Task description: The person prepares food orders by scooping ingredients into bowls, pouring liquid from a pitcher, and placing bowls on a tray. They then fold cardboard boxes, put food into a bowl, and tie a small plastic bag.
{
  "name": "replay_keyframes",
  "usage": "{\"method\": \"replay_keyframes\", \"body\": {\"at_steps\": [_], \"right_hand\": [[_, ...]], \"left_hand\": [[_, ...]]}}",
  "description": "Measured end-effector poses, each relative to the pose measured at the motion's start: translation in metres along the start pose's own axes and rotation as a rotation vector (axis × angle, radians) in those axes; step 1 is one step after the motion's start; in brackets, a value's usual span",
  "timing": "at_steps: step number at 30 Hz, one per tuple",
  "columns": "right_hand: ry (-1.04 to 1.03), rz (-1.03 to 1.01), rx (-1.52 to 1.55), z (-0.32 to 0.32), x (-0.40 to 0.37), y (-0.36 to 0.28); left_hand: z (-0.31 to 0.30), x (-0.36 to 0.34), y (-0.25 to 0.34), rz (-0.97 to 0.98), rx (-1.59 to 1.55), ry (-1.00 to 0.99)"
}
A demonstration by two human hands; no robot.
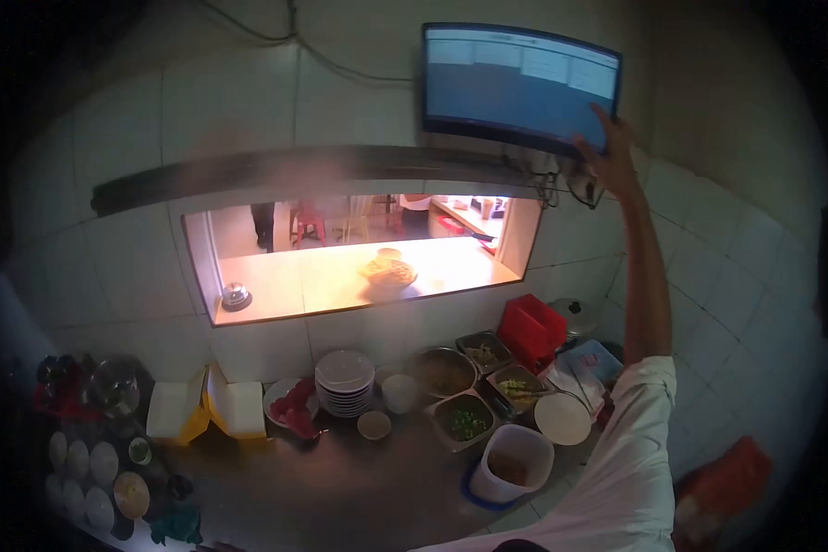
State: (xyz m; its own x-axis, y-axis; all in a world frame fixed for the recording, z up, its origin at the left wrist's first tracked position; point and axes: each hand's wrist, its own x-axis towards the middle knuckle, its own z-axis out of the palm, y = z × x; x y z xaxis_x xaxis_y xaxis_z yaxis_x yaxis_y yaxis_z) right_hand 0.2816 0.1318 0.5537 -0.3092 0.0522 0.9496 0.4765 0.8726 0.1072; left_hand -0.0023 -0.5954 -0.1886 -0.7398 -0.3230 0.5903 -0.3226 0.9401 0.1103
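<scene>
My right hand is raised high at the right, its arm in a white sleeve. Its fingers are apart, with one fingertip at the lower right of the screen on the wall-mounted monitor and another over its bottom frame. Pale ticket-like panels line the top of the lit screen. Nothing is held in this hand. Only a dark sliver of what looks like my left hand shows at the bottom edge, by the steel counter; its fingers are mostly cut off.
Through the serving window stand a bell and a plate of food. Along the counter are stacked plates, yellow-and-white boxes, metal food pans, a white tub, a red container and several small bowls.
</scene>
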Motion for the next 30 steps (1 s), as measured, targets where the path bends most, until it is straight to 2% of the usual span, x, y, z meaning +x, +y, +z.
{"method": "replay_keyframes", "body": {"at_steps": [1, 2, 3, 4, 5, 6, 7, 8, 9, 10, 12, 14, 15, 19, 21, 22, 23, 24, 25, 27, 28, 30], "right_hand": [[0.058, -0.052, -0.079, 0.001, -0.002, -0.001], [0.111, -0.111, -0.149, 0.001, -0.003, -0.002], [0.127, -0.165, -0.167, -0.01, -0.005, 0.005], [0.144, -0.227, -0.154, 0.004, 0.001, 0.002], [0.119, -0.249, -0.129, 0.013, 0.001, -0.005], [0.077, -0.255, -0.111, 0.02, -0.003, -0.012], [0.061, -0.257, -0.099, 0.024, 0.0, -0.018], [0.055, -0.244, -0.097, 0.026, 0.001, -0.021], [0.046, -0.224, -0.116, 0.028, 0.001, -0.024], [0.046, -0.202, -0.129, 0.035, 0.004, -0.031], [0.037, -0.182, -0.118, 0.054, 0.009, -0.054], [0.023, -0.163, -0.101, 0.072, 0.016, -0.075], [0.021, -0.159, -0.098, 0.072, 0.015, -0.081], [0.035, -0.16, -0.068, 0.082, 0.01, -0.066], [0.08, -0.119, -0.108, 0.063, -0.002, -0.032], [0.123, -0.084, -0.148, 0.046, -0.008, -0.021], [0.173, -0.055, -0.166, 0.042, -0.006, -0.015], [0.238, -0.033, -0.177, 0.043, 0.003, -0.009], [0.266, 0.007, -0.18, 0.04, 0.006, -0.009], [0.255, 0.105, -0.166, 0.019, 0.0, 0.002], [0.208, 0.145, -0.101, 0.025, 0.0, -0.013], [0.235, 0.145, -0.011, 0.019, -0.005, -0.013]], "left_hand": [[-0.035, 0.008, 0.011, -0.097, -0.028, -0.173], [0.032, 0.008, -0.006, 0.007, -0.028, 0.038], [0.055, 0.005, -0.001, -0.023, 0.007, 0.007], [0.055, 0.0, 0.001, -0.205, -0.137, -0.218], [0.021, 0.013, 0.009, -0.212, -0.295, -0.411], [0.008, 0.013, 0.01, -0.246, -0.453, -0.396], [0.077, -0.016, -0.003, -0.043, -0.062, -0.211], [-0.014, 0.018, 0.026, -0.173, -0.097, -0.443], [-0.007, 0.017, 0.02, -0.297, -0.256, -0.298], [-0.027, 0.026, 0.024, -0.302, -0.171, -0.333], [-0.065, 0.038, 0.024, -0.339, -0.215, -0.444], [-0.069, 0.026, 0.027, -0.237, -0.162, -0.366], [-0.072, 0.015, 0.024, -0.254, -0.146, -0.373], [-0.1, -0.025, 0.041, 0.043, -0.254, -0.42], [-0.12, -0.05, 0.066, 0.049, -0.496, -0.529], [-0.142, -0.056, 0.075, 0.166, -0.545, -0.644], [-0.149, -0.07, 0.084, 0.206, -0.583, -0.64], [-0.127, -0.093, 0.085, 0.339, -0.545, -0.52], [-0.138, -0.095, 0.1, 0.509, -0.361, -0.263], [-0.149, -0.105, 0.106, 0.673, -0.755, -0.351], [-0.135, -0.108, 0.106, 0.692, -0.757, -0.349], [-0.115, -0.114, 0.119, 0.878, -1.16, -0.732]]}}
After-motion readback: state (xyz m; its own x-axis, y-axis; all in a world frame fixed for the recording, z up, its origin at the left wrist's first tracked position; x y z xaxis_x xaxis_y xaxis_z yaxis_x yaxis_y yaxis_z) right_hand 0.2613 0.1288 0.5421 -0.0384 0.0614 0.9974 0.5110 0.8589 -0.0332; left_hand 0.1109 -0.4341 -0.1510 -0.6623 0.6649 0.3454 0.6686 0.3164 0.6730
